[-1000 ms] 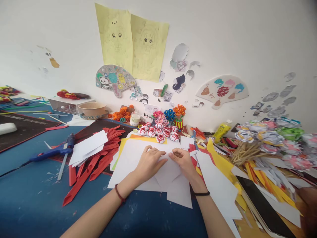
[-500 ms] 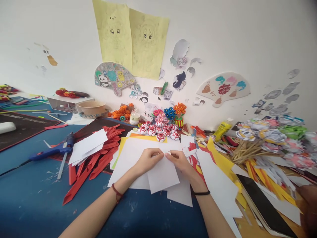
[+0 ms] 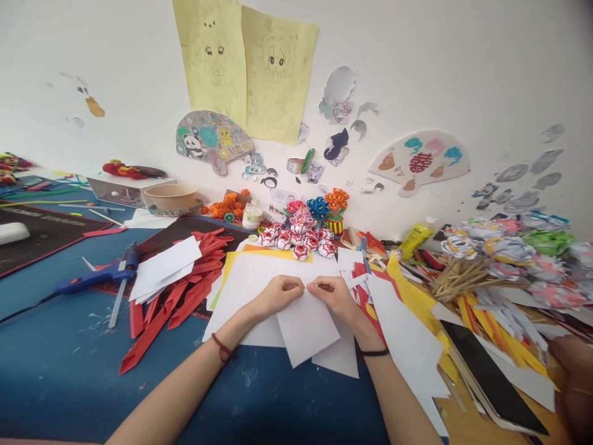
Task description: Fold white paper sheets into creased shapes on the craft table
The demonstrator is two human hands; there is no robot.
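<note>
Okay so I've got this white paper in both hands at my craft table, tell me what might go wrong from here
The left hand and right hand grip the white sheet close together at its far end, so an uneven pull could crease it. The red-and-white flowers sit just beyond the hands and might get knocked by a forward reach. The blue glue gun lies near the white slips; if hot, which I can't tell, it could mark them.

Plain white paper (image 3: pixel 308 332), slightly askew
</note>
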